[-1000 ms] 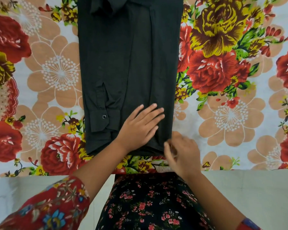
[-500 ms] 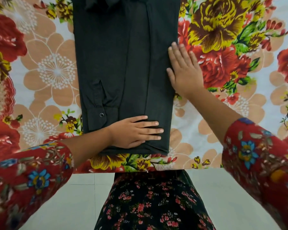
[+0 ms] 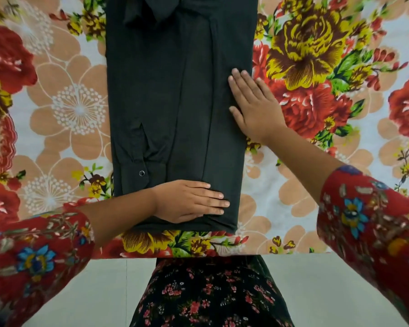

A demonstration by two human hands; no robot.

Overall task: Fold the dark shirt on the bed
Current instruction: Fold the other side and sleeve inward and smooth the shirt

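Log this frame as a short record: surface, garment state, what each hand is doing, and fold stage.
surface: floral bedsheet
garment: dark shirt, folded into a long narrow strip, cuff with button on top near the bottom left
left hand: flat, palm down across the shirt's near end
right hand: flat on the shirt's right edge, midway up
grip: none, both hands open
stage: sides folded in; lengthwise fold not yet done

My left hand [image 3: 189, 201] lies flat across the dark shirt [image 3: 175, 109] near its hem (fingers together); my right hand [image 3: 253, 105] presses its right edge.
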